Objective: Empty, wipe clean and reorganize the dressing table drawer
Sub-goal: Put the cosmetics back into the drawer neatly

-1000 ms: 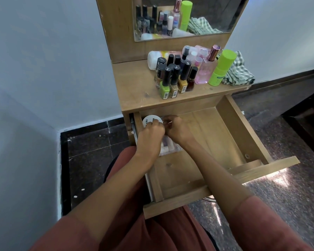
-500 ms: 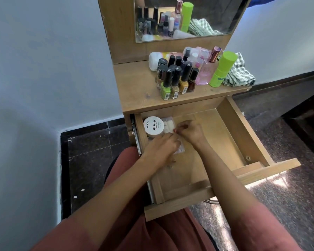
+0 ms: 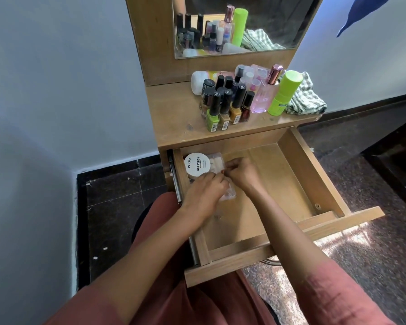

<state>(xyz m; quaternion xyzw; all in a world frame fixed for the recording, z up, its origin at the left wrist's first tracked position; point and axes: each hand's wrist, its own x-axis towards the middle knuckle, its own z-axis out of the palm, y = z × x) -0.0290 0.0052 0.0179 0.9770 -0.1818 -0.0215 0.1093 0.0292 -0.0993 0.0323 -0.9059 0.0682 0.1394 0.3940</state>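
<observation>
The wooden drawer [image 3: 312, 184] of the dressing table stands pulled out. In its back left corner lies a round white nail polish remover tub [image 3: 195, 164]. Beside the tub sit clear plastic packets [image 3: 216, 162] with pale contents; a second clear packet [image 3: 230, 194] lies under my hands. My left hand [image 3: 203, 193] rests curled over that packet, and my right hand [image 3: 240, 172] pinches its top edge. What the fingers cover is hidden.
On the tabletop [image 3: 174, 118] stand several nail polish bottles [image 3: 225, 106], a pink perfume bottle [image 3: 265, 95], a green bottle [image 3: 284, 92] and a checked cloth [image 3: 305, 99]. A mirror [image 3: 232, 24] rises behind. Dark floor [image 3: 117, 207] lies to the left.
Both hands moved from the white tub toward the drawer's front left, onto the clear packet. The tub's lid came into full view.
</observation>
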